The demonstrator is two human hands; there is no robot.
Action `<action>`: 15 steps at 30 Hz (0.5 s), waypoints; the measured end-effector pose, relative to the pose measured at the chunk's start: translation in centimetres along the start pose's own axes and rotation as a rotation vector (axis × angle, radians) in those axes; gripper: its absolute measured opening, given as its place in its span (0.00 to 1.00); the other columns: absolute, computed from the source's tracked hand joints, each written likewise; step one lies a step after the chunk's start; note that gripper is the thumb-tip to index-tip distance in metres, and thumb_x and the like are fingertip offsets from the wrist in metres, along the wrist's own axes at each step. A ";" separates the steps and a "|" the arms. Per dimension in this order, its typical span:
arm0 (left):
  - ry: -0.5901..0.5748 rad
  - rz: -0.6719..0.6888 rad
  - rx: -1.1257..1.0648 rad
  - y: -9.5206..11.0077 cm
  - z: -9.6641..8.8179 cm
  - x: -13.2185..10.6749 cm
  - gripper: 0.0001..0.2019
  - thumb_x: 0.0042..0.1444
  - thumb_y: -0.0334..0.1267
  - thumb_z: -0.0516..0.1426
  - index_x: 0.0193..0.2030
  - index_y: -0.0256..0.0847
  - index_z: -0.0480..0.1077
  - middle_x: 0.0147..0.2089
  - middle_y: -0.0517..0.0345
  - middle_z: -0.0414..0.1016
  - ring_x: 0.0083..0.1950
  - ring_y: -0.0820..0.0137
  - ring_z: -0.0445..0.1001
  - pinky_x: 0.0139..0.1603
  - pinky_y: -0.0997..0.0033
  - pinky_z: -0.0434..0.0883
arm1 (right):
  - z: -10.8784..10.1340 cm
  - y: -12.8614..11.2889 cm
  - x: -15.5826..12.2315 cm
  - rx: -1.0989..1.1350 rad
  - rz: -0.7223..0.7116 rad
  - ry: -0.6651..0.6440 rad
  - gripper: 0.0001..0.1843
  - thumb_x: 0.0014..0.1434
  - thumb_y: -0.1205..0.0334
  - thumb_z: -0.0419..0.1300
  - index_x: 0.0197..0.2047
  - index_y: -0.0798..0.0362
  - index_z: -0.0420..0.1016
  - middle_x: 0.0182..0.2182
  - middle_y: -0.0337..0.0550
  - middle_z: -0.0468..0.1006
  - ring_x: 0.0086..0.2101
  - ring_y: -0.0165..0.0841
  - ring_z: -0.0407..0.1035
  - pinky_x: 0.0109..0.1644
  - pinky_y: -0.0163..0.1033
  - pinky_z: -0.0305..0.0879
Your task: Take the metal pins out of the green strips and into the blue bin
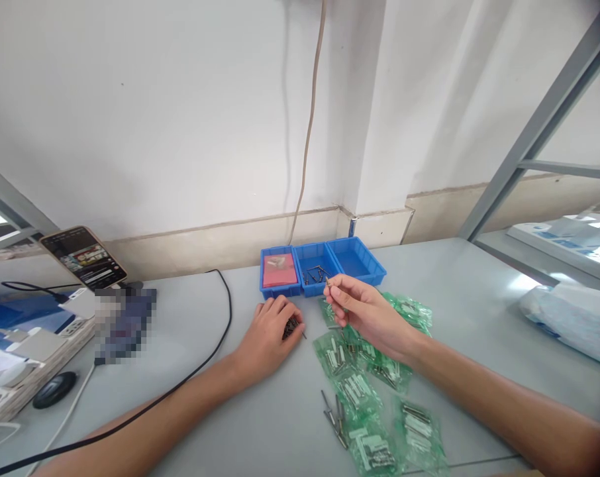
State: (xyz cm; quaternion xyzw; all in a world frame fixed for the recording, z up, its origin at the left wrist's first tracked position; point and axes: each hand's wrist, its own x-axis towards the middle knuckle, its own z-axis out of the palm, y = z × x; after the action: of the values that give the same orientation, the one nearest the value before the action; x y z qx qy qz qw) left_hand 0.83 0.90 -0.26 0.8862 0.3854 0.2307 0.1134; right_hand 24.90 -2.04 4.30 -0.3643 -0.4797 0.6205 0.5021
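My left hand [270, 331] rests on the grey table [479, 298], its fingers curled round a small bundle of dark metal pins [293, 326]. My right hand [362, 311] is raised a little above the table and pinches one small pin [328, 281] between thumb and fingertips, just in front of the blue trays. Under and beside my right hand lie several green bags of metal pins [364, 391]. A few loose pins [334, 414] lie on the table near the bags.
Three blue trays stand by the wall: the left one [279, 270] holds a pink bag, the middle one [314, 266] some pins, the right one [357, 260]. A black cable [215, 344] crosses the table. A phone [84, 257], a power strip [26, 358] and a white bag [573, 324] sit at the sides.
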 end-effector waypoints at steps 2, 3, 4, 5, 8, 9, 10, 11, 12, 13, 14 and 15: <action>-0.007 -0.003 -0.006 0.1 -0.1 0.0 0.03 0.73 0.38 0.56 0.46 0.44 0.70 0.49 0.55 0.74 0.50 0.59 0.71 0.51 0.56 0.64 | -0.1 0.2 0.1 0.034 0.002 0.005 0.14 0.68 0.49 0.68 0.41 0.51 0.76 0.35 0.37 0.68 0.29 0.28 0.59 0.34 0.37 0.58; -0.011 -0.003 -0.009 0.1 -0.1 0.0 0.04 0.74 0.38 0.56 0.46 0.44 0.71 0.49 0.55 0.74 0.50 0.59 0.71 0.51 0.57 0.64 | -0.1 0.3 0.2 0.042 -0.002 0.005 0.14 0.68 0.49 0.68 0.41 0.51 0.77 0.35 0.37 0.68 0.29 0.28 0.58 0.33 0.37 0.57; -0.013 -0.003 -0.010 0.1 -0.1 0.0 0.04 0.74 0.38 0.56 0.46 0.44 0.71 0.49 0.55 0.74 0.50 0.59 0.71 0.51 0.57 0.64 | -0.2 0.3 0.2 0.044 -0.006 0.006 0.13 0.69 0.49 0.67 0.41 0.51 0.77 0.34 0.37 0.67 0.28 0.28 0.58 0.33 0.37 0.58; -0.014 -0.001 -0.010 0.1 -0.1 0.1 0.04 0.74 0.38 0.56 0.46 0.44 0.71 0.49 0.55 0.74 0.50 0.59 0.71 0.51 0.57 0.64 | -0.2 0.4 0.2 0.039 -0.011 0.011 0.13 0.69 0.49 0.67 0.41 0.51 0.78 0.34 0.37 0.66 0.28 0.29 0.57 0.33 0.37 0.58; -0.012 0.001 -0.006 0.0 -0.1 0.0 0.04 0.74 0.38 0.56 0.46 0.44 0.71 0.49 0.55 0.74 0.50 0.59 0.71 0.51 0.57 0.64 | -0.4 0.5 0.3 -0.078 -0.039 0.038 0.15 0.70 0.47 0.64 0.42 0.51 0.76 0.35 0.38 0.67 0.28 0.29 0.58 0.33 0.38 0.59; -0.013 0.000 -0.007 0.0 -0.1 0.0 0.04 0.74 0.38 0.56 0.46 0.44 0.71 0.49 0.55 0.74 0.50 0.59 0.71 0.50 0.57 0.64 | -0.5 0.6 0.4 -0.174 -0.059 0.057 0.15 0.71 0.46 0.62 0.43 0.51 0.76 0.35 0.38 0.68 0.28 0.30 0.59 0.32 0.38 0.58; -0.013 0.000 -0.009 0.0 -0.1 0.0 0.04 0.74 0.38 0.56 0.46 0.44 0.71 0.49 0.55 0.74 0.50 0.59 0.71 0.50 0.57 0.64 | -0.6 0.7 0.4 -0.275 -0.083 0.077 0.15 0.72 0.46 0.61 0.44 0.50 0.75 0.35 0.38 0.69 0.28 0.30 0.60 0.32 0.38 0.58; -0.014 0.002 -0.013 0.0 -0.2 0.0 0.04 0.74 0.38 0.56 0.46 0.44 0.71 0.49 0.55 0.74 0.50 0.59 0.71 0.50 0.57 0.64 | -0.6 0.8 0.4 -0.369 -0.111 0.099 0.15 0.72 0.46 0.60 0.45 0.49 0.74 0.34 0.38 0.70 0.28 0.31 0.61 0.31 0.38 0.58; -0.014 0.003 -0.016 0.0 -0.2 0.0 0.04 0.74 0.38 0.56 0.46 0.44 0.71 0.49 0.55 0.74 0.50 0.60 0.71 0.51 0.57 0.64 | -0.7 0.9 0.4 -0.442 -0.140 0.123 0.13 0.73 0.47 0.59 0.47 0.48 0.73 0.34 0.37 0.71 0.28 0.31 0.62 0.31 0.38 0.59; -0.014 0.005 -0.020 0.0 -0.2 0.0 0.04 0.75 0.37 0.56 0.45 0.44 0.71 0.49 0.55 0.74 0.50 0.60 0.71 0.51 0.57 0.64 | -0.7 1.0 0.4 -0.485 -0.168 0.146 0.12 0.73 0.47 0.58 0.48 0.47 0.71 0.34 0.36 0.71 0.29 0.32 0.62 0.31 0.38 0.60; -0.013 0.009 -0.023 0.0 -0.2 0.0 0.05 0.75 0.37 0.55 0.46 0.44 0.71 0.49 0.56 0.74 0.50 0.60 0.70 0.51 0.57 0.64 | -0.7 1.0 0.4 -0.505 -0.193 0.168 0.11 0.73 0.48 0.58 0.50 0.46 0.69 0.35 0.36 0.70 0.29 0.32 0.62 0.32 0.38 0.61; -0.011 0.011 -0.026 0.0 -0.2 0.0 0.05 0.75 0.37 0.55 0.46 0.44 0.71 0.48 0.56 0.74 0.50 0.60 0.70 0.51 0.57 0.64 | -0.8 1.0 0.4 -0.515 -0.213 0.187 0.10 0.73 0.49 0.58 0.50 0.45 0.68 0.35 0.35 0.70 0.29 0.32 0.62 0.33 0.39 0.62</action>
State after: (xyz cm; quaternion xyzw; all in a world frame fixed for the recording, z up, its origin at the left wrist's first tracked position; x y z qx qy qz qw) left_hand 0.77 0.89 -0.08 0.8880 0.3769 0.2313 0.1261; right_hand 25.23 -1.52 3.11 -0.4831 -0.6086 0.3856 0.4975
